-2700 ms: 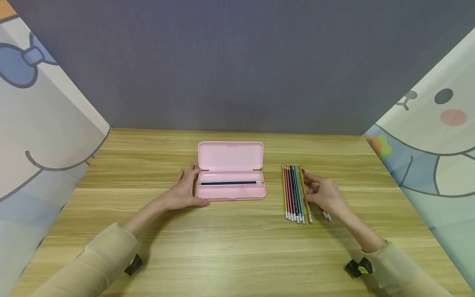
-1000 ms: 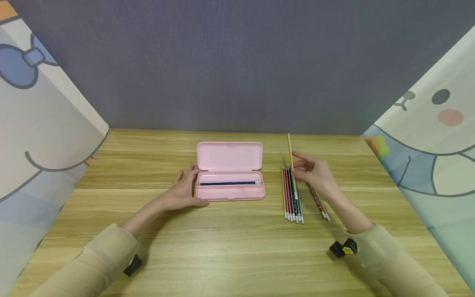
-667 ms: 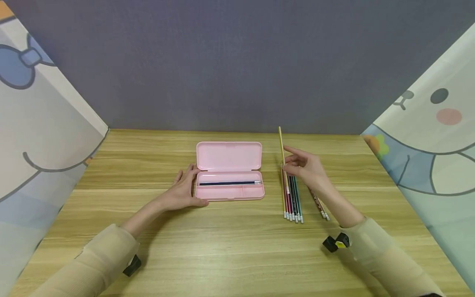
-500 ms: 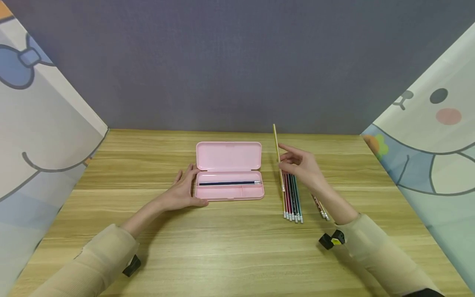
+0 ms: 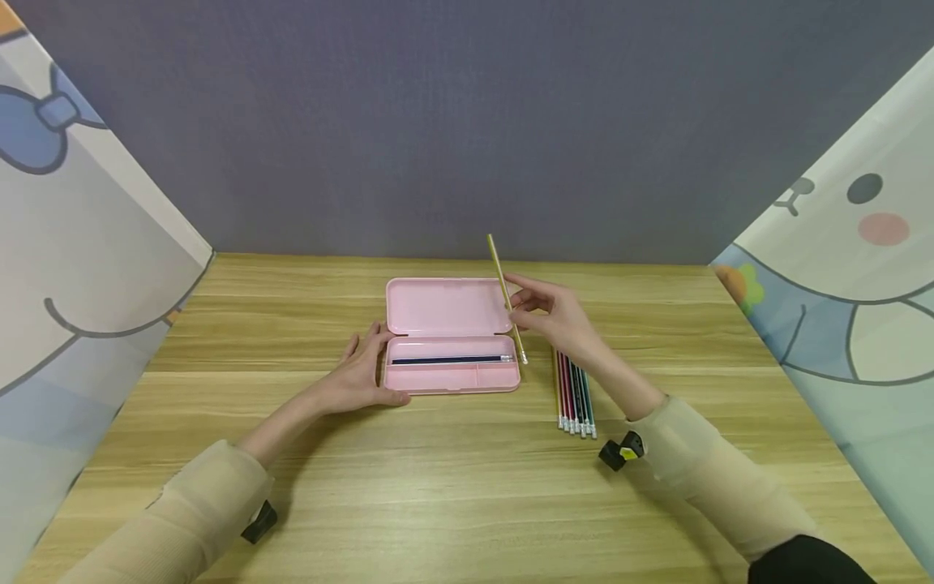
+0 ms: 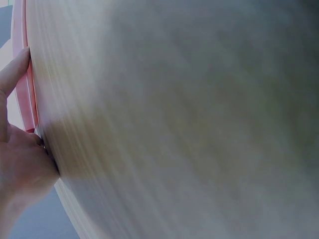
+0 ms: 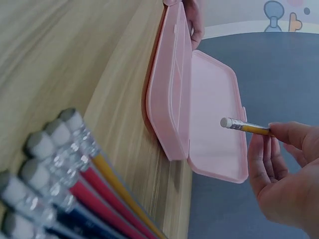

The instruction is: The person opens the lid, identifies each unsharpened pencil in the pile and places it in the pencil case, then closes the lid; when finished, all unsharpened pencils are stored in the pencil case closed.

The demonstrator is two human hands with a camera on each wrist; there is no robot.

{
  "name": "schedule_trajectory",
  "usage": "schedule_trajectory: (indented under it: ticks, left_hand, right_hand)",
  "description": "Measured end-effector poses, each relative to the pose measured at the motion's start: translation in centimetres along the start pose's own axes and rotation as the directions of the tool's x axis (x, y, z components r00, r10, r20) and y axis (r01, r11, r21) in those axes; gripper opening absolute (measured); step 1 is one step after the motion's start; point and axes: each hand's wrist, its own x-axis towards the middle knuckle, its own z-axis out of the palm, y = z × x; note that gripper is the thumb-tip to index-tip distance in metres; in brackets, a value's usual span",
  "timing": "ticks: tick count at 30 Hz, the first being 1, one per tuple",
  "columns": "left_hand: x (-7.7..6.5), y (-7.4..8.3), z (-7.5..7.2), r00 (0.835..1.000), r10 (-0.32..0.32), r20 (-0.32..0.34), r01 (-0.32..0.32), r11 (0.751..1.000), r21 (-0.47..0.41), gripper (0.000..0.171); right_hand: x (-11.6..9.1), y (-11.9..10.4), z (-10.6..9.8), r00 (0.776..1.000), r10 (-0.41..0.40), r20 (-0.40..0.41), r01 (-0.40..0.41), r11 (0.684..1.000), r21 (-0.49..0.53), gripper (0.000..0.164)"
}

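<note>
A pink pencil case (image 5: 438, 378) lies with its lid (image 5: 445, 307) folded back. One dark blue pencil (image 5: 445, 360) rests lengthwise in its long rear compartment. My left hand (image 5: 357, 383) holds the case's left end, thumb along the front edge and fingers behind. My right hand (image 5: 558, 320) pinches a yellow pencil (image 5: 497, 261) between thumb and fingers. That pencil slants above the right end of the case, its white eraser end toward me. Beneath the right wrist is a row of several coloured pencils (image 5: 575, 397), erasers toward me, their far ends hidden by the hand.
The wooden table (image 5: 438, 487) ends at a grey upright panel (image 5: 467, 130). Cartoon-printed panels, one on the left (image 5: 87, 243) and one on the right (image 5: 861, 324), flank it. A small divider splits the case's front part into two compartments.
My right hand has picked up the yellow pencil from beside the row and carried it left to the case. The right forearm now covers the patterned pencils. The left hand stays put.
</note>
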Motion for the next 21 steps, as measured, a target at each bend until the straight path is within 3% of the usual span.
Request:
schedule_trajectory:
  ticks: [6,13,21]
  left_hand:
    - [0.0,-0.1,0.0,1.0,0.006,-0.003,-0.006,1.0,0.001,0.1]
    - [-0.1,0.0,0.0,1.0,0.008,-0.006,-0.008,1.0,-0.001,0.1]
    - [-0.2,0.2,-0.1,1.0,0.015,-0.018,-0.015,1.0,0.005,0.1]
  right_hand:
    - [1.2,-0.1,1.2,0.997,-0.06,0.05,0.063,0.995,-0.074,0.053]
    - [2.4,0.2,2.1,0.991,-0.063,0.119,0.074,0.993,-0.094,0.049]
    - [3.6,0.6,3.1,0.966,-0.16,0.201,0.192,0.97,-0.149,0.046]
